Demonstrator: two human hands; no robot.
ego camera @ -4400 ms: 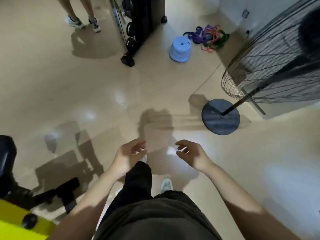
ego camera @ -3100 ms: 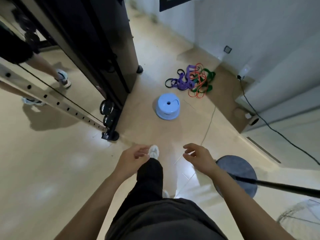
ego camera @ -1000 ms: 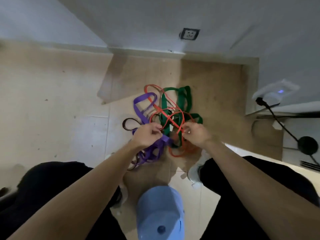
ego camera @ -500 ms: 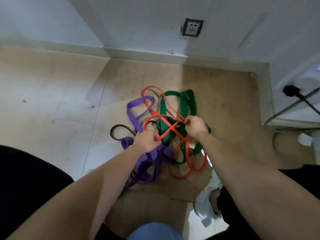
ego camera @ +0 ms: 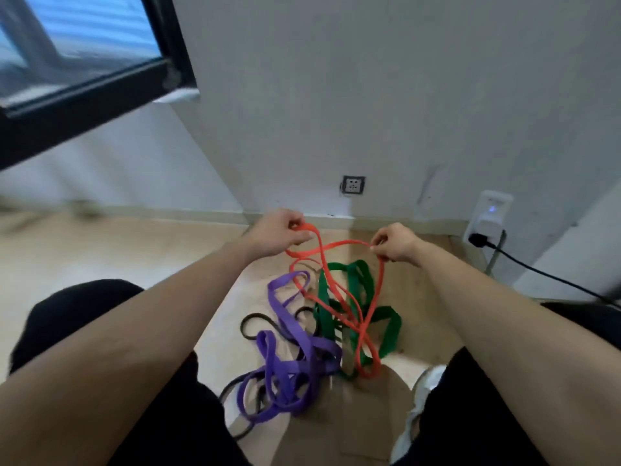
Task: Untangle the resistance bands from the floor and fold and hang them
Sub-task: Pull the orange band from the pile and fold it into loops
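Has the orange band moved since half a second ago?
Yes. The left hand and right hand have lifted the orange band up, away from the green band lying on the floor; its lower end remains in the pile.

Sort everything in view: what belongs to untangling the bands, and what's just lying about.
Job: orange band, held by left hand and right hand; green band; purple band; black band.
Lying about: wall socket; white adapter; black cable; window.

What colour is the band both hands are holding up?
Orange-red band, clearest in head view.
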